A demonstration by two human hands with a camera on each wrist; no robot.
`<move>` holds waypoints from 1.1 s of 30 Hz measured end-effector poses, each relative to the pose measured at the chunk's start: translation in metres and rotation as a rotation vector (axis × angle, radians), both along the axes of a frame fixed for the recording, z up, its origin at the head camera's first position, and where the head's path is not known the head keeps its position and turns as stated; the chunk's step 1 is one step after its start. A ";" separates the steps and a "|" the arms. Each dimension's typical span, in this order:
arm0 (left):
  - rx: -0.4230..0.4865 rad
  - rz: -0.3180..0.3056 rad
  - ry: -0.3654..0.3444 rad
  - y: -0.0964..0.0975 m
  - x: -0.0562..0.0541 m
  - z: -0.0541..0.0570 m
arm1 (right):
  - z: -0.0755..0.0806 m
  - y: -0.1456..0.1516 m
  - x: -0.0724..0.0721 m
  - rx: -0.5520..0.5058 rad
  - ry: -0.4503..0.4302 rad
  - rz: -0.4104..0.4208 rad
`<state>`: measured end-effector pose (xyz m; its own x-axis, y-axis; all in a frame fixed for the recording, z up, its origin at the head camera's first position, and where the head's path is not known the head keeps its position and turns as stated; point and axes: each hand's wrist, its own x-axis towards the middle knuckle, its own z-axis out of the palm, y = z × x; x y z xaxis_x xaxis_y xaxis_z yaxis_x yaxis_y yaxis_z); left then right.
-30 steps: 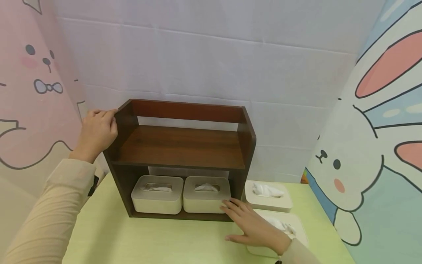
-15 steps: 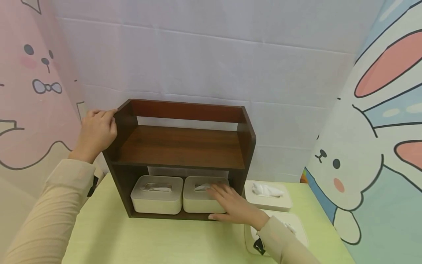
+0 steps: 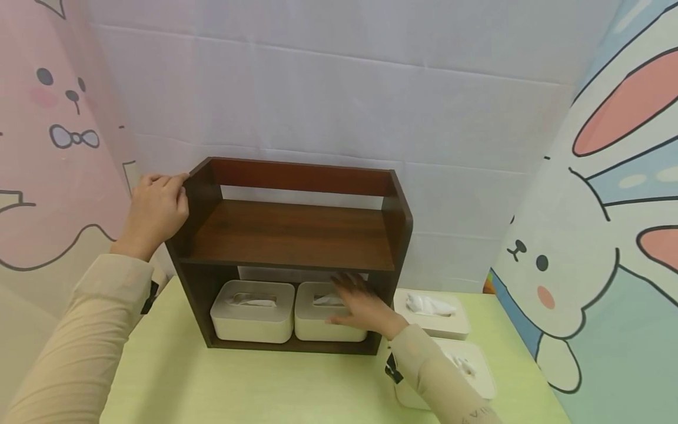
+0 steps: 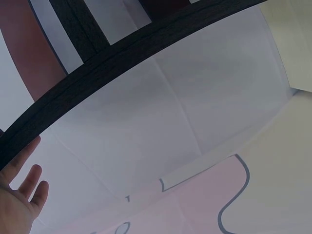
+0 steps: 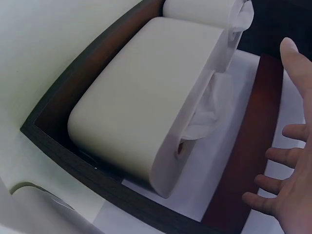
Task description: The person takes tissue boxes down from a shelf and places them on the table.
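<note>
A dark brown two-tier shelf (image 3: pixel 296 235) stands on the table, its top tier bare. My left hand (image 3: pixel 156 206) grips the upper left side panel; in the left wrist view several fingers (image 4: pixel 33 180) show along the panel's outer side. Two cream tissue boxes with grey tops sit side by side in the lower compartment, the left box (image 3: pixel 251 324) and the right box (image 3: pixel 318 328). My right hand (image 3: pixel 362 306) reaches into that compartment over the right box, fingers spread and holding nothing. In the right wrist view the hand (image 5: pixel 297 180) is beside the box's tissue (image 5: pixel 207 109).
Right of the shelf, two more tissue boxes stand on the pale green table (image 3: pixel 254 388): a back box (image 3: pixel 450 327) and a front box (image 3: pixel 479 377), partly hidden by my right sleeve. A white cloth wall (image 3: pixel 344 106) rises behind, with cartoon-printed cloths at both sides.
My right hand has moved left and farther back, from the right box's front corner to over its top, inside the lower compartment. The left hand and the boxes have stayed put.
</note>
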<state>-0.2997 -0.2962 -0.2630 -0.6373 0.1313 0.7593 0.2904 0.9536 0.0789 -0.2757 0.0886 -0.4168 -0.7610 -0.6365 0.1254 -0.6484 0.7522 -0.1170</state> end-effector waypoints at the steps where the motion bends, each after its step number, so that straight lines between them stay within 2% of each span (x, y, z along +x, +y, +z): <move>1: 0.004 0.001 -0.004 0.000 0.000 0.000 | -0.001 -0.001 -0.003 0.002 -0.013 -0.018; 9: 0.012 0.010 -0.016 0.000 0.000 0.003 | -0.008 -0.008 -0.020 0.008 -0.132 -0.113; 12: 0.011 0.011 -0.015 0.000 0.000 0.002 | -0.009 -0.008 -0.022 -0.023 -0.197 -0.130; 16: 0.011 0.008 -0.003 0.000 0.000 0.002 | -0.013 -0.008 -0.026 -0.040 -0.241 -0.140; 21: 0.016 0.009 -0.004 0.001 0.002 0.002 | -0.020 -0.008 -0.031 -0.020 -0.247 -0.163; 28: 0.024 0.006 -0.007 0.001 0.002 0.001 | -0.033 -0.008 -0.038 0.034 -0.200 -0.187; 33: 0.012 0.007 -0.008 0.001 0.001 0.000 | -0.039 -0.008 -0.040 0.021 -0.244 -0.195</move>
